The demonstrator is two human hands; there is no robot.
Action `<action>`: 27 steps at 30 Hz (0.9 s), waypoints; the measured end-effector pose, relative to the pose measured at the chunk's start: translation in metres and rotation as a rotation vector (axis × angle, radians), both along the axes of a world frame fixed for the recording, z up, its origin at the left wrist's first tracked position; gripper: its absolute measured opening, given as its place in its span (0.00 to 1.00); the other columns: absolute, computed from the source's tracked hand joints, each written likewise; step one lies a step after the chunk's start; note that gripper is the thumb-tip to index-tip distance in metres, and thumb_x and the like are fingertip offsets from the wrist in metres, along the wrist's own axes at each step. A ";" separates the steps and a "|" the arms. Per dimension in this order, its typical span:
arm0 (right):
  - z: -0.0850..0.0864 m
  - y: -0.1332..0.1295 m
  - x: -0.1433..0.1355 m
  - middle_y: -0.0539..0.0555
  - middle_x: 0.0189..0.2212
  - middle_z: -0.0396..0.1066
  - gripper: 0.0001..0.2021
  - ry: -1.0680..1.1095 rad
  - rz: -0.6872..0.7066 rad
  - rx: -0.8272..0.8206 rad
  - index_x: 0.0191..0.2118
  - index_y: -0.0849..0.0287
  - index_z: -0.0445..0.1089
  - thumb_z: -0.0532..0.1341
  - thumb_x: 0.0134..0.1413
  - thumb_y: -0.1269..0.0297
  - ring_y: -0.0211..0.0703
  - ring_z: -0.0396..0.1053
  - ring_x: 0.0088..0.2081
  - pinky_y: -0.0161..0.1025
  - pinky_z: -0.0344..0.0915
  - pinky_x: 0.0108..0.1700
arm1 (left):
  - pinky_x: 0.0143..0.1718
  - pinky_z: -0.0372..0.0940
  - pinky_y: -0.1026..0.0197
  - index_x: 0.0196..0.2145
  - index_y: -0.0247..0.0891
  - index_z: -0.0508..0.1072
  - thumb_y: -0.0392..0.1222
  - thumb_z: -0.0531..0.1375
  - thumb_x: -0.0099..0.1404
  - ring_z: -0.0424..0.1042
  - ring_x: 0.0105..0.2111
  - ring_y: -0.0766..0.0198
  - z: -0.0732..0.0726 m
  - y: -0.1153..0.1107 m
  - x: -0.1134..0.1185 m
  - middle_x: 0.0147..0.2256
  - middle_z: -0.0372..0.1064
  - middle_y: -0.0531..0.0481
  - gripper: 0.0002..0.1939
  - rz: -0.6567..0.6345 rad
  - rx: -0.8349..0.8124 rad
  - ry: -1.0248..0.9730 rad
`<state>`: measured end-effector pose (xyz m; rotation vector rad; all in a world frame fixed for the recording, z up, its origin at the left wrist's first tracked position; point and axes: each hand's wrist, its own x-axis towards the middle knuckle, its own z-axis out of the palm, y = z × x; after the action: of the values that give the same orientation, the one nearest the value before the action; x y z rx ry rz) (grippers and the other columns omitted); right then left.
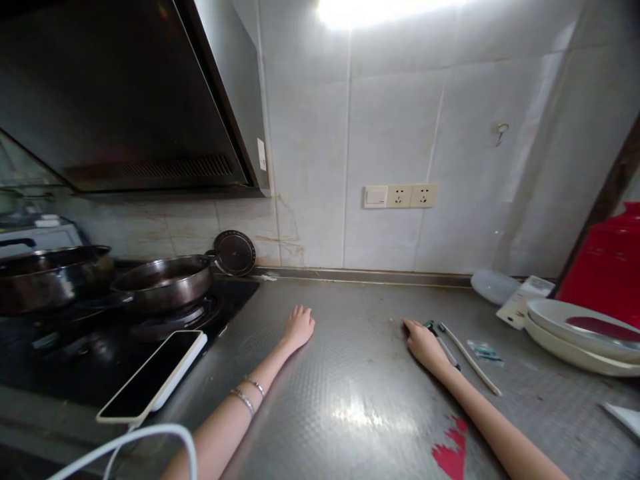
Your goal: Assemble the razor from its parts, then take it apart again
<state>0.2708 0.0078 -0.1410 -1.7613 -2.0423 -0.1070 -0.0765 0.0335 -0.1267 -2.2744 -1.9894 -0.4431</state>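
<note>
My left hand (299, 327) rests palm down on the metal countertop (350, 373), its fingers lying loosely on the surface with nothing visible in them. Two silver bracelets circle that wrist. To the right, my right hand (423, 341) also lies palm down, fingers stretched toward the wall. Against its right side is a slim grey-green pen-like tool (449, 352), partly hidden by the hand. A long pale stick (473, 363) with a dark tip lies beside it. Farther right is a small clear packet (485, 352) with teal pieces inside.
At left, a phone (155, 377) with a white cable (150, 430) lies by the stove, where two metal pans (167, 283) stand under the range hood (125, 100). Stacked plates (580, 323), a white card (525, 301), a clear lid (494, 287) and a red container (605, 260) are at right.
</note>
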 end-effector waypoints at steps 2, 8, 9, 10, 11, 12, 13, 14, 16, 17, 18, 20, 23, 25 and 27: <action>0.001 0.000 0.000 0.66 0.45 0.69 0.24 -0.007 0.013 -0.003 0.47 0.70 0.68 0.47 0.43 0.81 0.49 0.67 0.47 0.38 0.60 0.48 | 0.56 0.51 0.52 0.52 0.32 0.65 0.39 0.45 0.64 0.55 0.57 0.51 0.000 0.000 0.000 0.55 0.58 0.37 0.21 -0.009 0.005 -0.001; 0.001 0.001 0.000 0.64 0.46 0.70 0.21 -0.036 0.047 -0.002 0.43 0.67 0.71 0.47 0.46 0.79 0.47 0.68 0.48 0.37 0.60 0.50 | 0.56 0.50 0.52 0.52 0.32 0.64 0.38 0.45 0.64 0.55 0.57 0.52 0.002 -0.002 0.000 0.55 0.58 0.36 0.21 -0.007 -0.004 0.012; 0.000 0.001 0.000 0.63 0.47 0.70 0.21 -0.038 0.047 0.006 0.43 0.67 0.71 0.47 0.46 0.79 0.47 0.67 0.49 0.37 0.59 0.51 | 0.56 0.50 0.52 0.52 0.32 0.65 0.39 0.45 0.64 0.55 0.57 0.51 0.002 -0.003 0.001 0.55 0.58 0.36 0.21 -0.005 -0.004 0.014; -0.001 0.001 0.000 0.63 0.47 0.69 0.22 -0.038 0.044 0.014 0.43 0.67 0.72 0.47 0.46 0.79 0.46 0.67 0.49 0.37 0.58 0.52 | 0.56 0.50 0.52 0.52 0.32 0.65 0.39 0.45 0.64 0.54 0.58 0.51 0.002 -0.003 0.001 0.56 0.58 0.36 0.21 -0.002 -0.004 0.016; -0.001 0.001 0.001 0.63 0.48 0.69 0.22 -0.038 0.043 0.021 0.44 0.67 0.72 0.47 0.46 0.79 0.46 0.66 0.50 0.37 0.58 0.53 | 0.56 0.51 0.52 0.52 0.33 0.65 0.39 0.45 0.64 0.54 0.58 0.51 0.002 -0.003 0.001 0.56 0.58 0.36 0.21 0.000 -0.001 0.016; -0.002 0.002 0.001 0.63 0.48 0.69 0.22 -0.038 0.044 0.026 0.44 0.67 0.72 0.47 0.46 0.79 0.46 0.66 0.50 0.36 0.58 0.53 | 0.56 0.51 0.52 0.52 0.33 0.65 0.39 0.45 0.64 0.54 0.58 0.51 0.002 -0.003 0.001 0.56 0.58 0.37 0.21 0.001 0.002 0.016; -0.002 0.002 0.001 0.63 0.48 0.69 0.22 -0.037 0.047 0.030 0.44 0.67 0.72 0.47 0.46 0.79 0.46 0.66 0.50 0.36 0.58 0.53 | 0.56 0.51 0.52 0.53 0.33 0.65 0.39 0.45 0.64 0.54 0.58 0.51 0.002 -0.003 0.001 0.56 0.58 0.37 0.21 0.002 0.003 0.015; -0.002 0.002 0.001 0.64 0.48 0.69 0.21 -0.034 0.049 0.034 0.44 0.68 0.72 0.47 0.46 0.79 0.46 0.66 0.50 0.36 0.58 0.53 | 0.56 0.51 0.52 0.53 0.32 0.65 0.39 0.45 0.64 0.54 0.58 0.51 0.003 -0.003 0.001 0.56 0.58 0.37 0.22 0.000 0.004 0.014; -0.002 0.002 0.001 0.63 0.47 0.70 0.21 -0.021 0.055 0.038 0.43 0.67 0.72 0.48 0.46 0.79 0.46 0.67 0.49 0.36 0.58 0.53 | 0.56 0.51 0.52 0.53 0.32 0.65 0.39 0.45 0.64 0.54 0.58 0.51 0.003 -0.004 0.001 0.56 0.58 0.37 0.22 -0.003 0.002 0.012; -0.001 0.001 0.000 0.62 0.46 0.70 0.21 -0.015 0.058 0.038 0.43 0.66 0.72 0.48 0.46 0.79 0.46 0.67 0.49 0.36 0.58 0.53 | 0.56 0.51 0.52 0.53 0.32 0.65 0.39 0.45 0.64 0.54 0.58 0.51 0.003 -0.004 0.001 0.55 0.58 0.37 0.22 -0.005 -0.001 0.012; -0.001 0.001 0.000 0.62 0.46 0.71 0.21 -0.009 0.061 0.037 0.42 0.65 0.73 0.48 0.46 0.79 0.46 0.67 0.49 0.36 0.59 0.52 | 0.56 0.51 0.52 0.53 0.32 0.65 0.39 0.45 0.64 0.55 0.58 0.51 0.004 -0.004 0.001 0.55 0.58 0.37 0.22 -0.006 -0.003 0.013; -0.001 0.002 0.000 0.63 0.45 0.71 0.21 -0.003 0.065 0.039 0.41 0.66 0.73 0.47 0.46 0.79 0.46 0.68 0.48 0.36 0.59 0.52 | 0.56 0.51 0.52 0.53 0.33 0.65 0.39 0.45 0.64 0.55 0.58 0.52 0.004 -0.004 0.001 0.55 0.58 0.37 0.21 -0.002 -0.006 0.014; 0.000 0.002 0.000 0.63 0.46 0.71 0.21 0.023 0.050 0.044 0.41 0.66 0.73 0.48 0.45 0.80 0.45 0.68 0.48 0.36 0.59 0.52 | 0.57 0.50 0.53 0.53 0.33 0.65 0.39 0.45 0.64 0.54 0.58 0.52 0.005 -0.005 0.002 0.56 0.58 0.38 0.21 0.004 -0.013 0.007; 0.001 0.002 -0.001 0.61 0.45 0.71 0.21 0.052 0.036 0.037 0.41 0.64 0.74 0.48 0.44 0.80 0.44 0.68 0.48 0.35 0.59 0.52 | 0.57 0.50 0.53 0.52 0.33 0.65 0.39 0.45 0.64 0.54 0.58 0.52 0.005 -0.005 0.002 0.56 0.58 0.38 0.21 0.006 -0.019 0.004; 0.003 0.001 -0.002 0.61 0.45 0.71 0.22 0.072 0.018 0.024 0.40 0.64 0.74 0.48 0.44 0.80 0.44 0.68 0.48 0.35 0.58 0.52 | 0.56 0.50 0.53 0.53 0.33 0.64 0.39 0.45 0.64 0.54 0.58 0.52 0.005 -0.004 0.002 0.56 0.57 0.38 0.21 0.009 -0.024 0.006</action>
<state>0.2689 0.0087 -0.1378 -1.7076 -1.9969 -0.0611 -0.0746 0.0290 -0.1213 -2.2769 -2.0120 -0.4129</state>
